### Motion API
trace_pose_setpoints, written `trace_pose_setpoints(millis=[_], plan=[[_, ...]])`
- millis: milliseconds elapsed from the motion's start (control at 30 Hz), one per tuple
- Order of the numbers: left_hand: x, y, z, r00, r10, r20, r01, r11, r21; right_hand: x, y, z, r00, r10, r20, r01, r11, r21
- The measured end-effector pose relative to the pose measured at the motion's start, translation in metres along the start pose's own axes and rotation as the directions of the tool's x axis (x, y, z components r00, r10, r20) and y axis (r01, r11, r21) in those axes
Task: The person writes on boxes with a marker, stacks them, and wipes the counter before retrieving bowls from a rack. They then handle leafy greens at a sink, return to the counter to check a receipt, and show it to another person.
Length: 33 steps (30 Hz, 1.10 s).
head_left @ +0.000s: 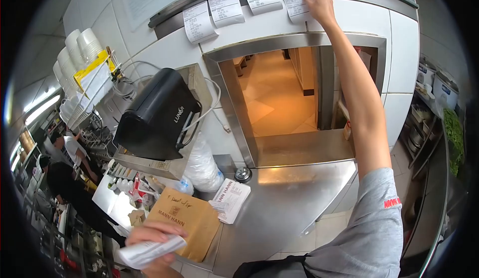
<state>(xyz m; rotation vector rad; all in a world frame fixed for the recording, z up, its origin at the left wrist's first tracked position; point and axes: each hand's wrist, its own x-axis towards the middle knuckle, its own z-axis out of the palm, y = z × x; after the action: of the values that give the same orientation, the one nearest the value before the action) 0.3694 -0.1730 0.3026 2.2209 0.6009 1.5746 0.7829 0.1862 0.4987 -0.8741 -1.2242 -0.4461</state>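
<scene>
My right hand [322, 6] is raised to the metal rail above the pass-through window. Its fingers grip the right edge of a printed order receipt [295, 2], the rightmost in a row hanging from the rail. Three more receipts [225, 8] hang to its left, their lower ends curling. Low at the left, my left hand [157, 235] is closed around folded white paper with print, probably receipts [149, 252]; it is slightly blurred. Just beyond that hand lies a brown paper bag [187, 215] marked MANN HANN, with handwriting on it.
A white printed box [232, 198] and a call bell [243, 174] are on the steel counter [284, 203]. A black printer [159, 113] sits on a shelf, with stacked bowls [82, 51] at upper left. Two people [75, 178] stand at far left.
</scene>
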Motion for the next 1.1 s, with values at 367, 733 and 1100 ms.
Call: trace_pose_setpoints(millis=[367, 733, 1100], plan=[[-0.099, -0.034, 0.037, 0.810, -0.448, -0.377, 0.448, 0.889, -0.095, 0.011, -0.024, 0.011, 0.981, 0.013, -0.195, -0.036, 0.992, -0.120], [-0.137, -0.069, 0.102, 0.584, -0.708, -0.397, 0.780, 0.625, 0.032, -0.370, -0.166, -0.089, 0.509, -0.577, 0.638, -0.259, 0.604, 0.754], [-0.229, -0.062, 0.019, 0.767, -0.472, -0.435, 0.640, 0.610, 0.467, -0.555, -0.358, -0.111, 0.107, -0.014, 0.994, -0.849, 0.519, 0.099]])
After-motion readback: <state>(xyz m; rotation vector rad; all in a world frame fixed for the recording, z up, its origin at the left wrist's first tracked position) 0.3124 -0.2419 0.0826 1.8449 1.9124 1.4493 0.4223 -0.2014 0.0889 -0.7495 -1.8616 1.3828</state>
